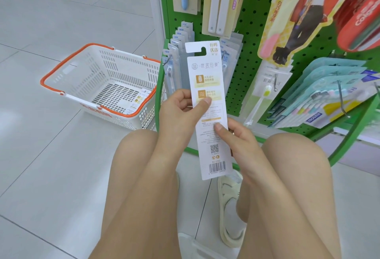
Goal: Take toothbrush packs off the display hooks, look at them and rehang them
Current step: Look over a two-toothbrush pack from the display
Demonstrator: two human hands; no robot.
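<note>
- Step in hand, judged: the look-over. One toothbrush pack (207, 102) is off its hook and held w/ printed back (text, QR code, barcode) toward the camera, roughly upright, top tilted a little left.
- Pack is held in front of the green pegboard display (253, 38), near its lower left edge, above the person's knees.
- Left hand (181, 106) is placed at the pack's left edge, mid-height; thumb is laid across the printed face, other fingers curled behind — a pinch grip on the card.
- Right hand (238, 135) is placed at the right edge, lower down; thumb is pressed on the face, fingers wrapped behind, mostly hidden.
- Next move, judged: rehang. The hang slot at the card's top must be lined up w/ a hook tip and slid on; the row of similar packs (176, 51) just behind-left looks the likely home, but cannot be confirmed.
- White basket w/ orange handles (98, 82) is set on the floor to the left, apart from the hands.
</note>
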